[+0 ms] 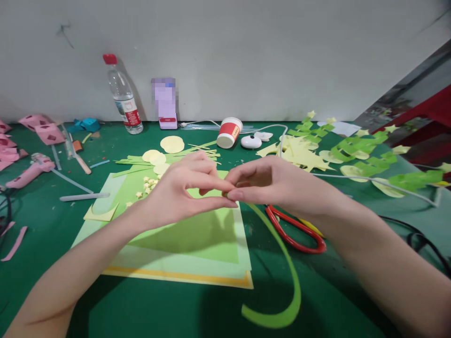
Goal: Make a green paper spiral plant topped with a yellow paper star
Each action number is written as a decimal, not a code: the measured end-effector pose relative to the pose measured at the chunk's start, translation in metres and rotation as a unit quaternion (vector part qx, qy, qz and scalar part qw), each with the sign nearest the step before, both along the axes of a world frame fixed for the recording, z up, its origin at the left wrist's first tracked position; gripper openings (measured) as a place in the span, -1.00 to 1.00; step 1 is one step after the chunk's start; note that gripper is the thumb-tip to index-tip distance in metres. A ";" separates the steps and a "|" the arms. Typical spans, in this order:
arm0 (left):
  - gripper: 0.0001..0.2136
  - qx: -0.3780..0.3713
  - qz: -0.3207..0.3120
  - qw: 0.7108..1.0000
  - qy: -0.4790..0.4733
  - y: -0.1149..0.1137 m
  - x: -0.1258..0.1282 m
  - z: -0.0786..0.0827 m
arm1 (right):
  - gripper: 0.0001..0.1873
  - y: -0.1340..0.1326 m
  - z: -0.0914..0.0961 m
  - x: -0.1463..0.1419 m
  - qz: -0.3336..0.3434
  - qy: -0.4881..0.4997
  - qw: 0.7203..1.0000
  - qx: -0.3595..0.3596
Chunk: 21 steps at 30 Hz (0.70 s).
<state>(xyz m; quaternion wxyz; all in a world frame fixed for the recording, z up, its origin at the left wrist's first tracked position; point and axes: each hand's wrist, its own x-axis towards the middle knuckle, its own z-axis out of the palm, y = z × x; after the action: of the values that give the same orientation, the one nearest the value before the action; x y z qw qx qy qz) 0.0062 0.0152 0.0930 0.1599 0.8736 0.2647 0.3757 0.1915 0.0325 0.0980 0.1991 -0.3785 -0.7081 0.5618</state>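
My left hand and my right hand meet fingertip to fingertip above a stack of coloured paper. Both are closed in a pinch on one end of a green paper strip. From the fingers the strip hangs down to the right and curls back towards the front. The pinched end itself is hidden by the fingers. Beneath the hands lie light and bright green paper sheets. Small folded yellow paper stars sit by my left wrist, with pale yellow paper circles and green strips behind.
Red-handled scissors lie under my right forearm. A water bottle, phone, paper cup and white earphone case stand along the wall. A pink glue gun is at left; star-tipped green paper pieces and a white cable are at right.
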 end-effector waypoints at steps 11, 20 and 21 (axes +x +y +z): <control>-0.92 -0.027 0.032 0.999 -0.011 0.000 -0.001 -0.001 | -0.88 0.003 -0.003 0.000 0.030 0.015 0.999 -0.020; -0.92 -0.027 0.052 0.998 0.011 -0.001 -0.001 0.000 | -0.86 0.001 -0.004 -0.004 -0.008 0.019 0.999 -0.030; -0.94 -0.031 0.031 0.999 0.016 0.000 -0.001 0.000 | -0.86 0.002 -0.004 -0.003 -0.004 0.019 0.999 -0.034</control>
<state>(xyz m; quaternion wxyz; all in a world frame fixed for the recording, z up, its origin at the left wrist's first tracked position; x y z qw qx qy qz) 0.0050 0.0147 0.0932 0.1710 0.8656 0.3052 0.3582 0.1882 0.0342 0.0939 0.2015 -0.3772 -0.6832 0.5919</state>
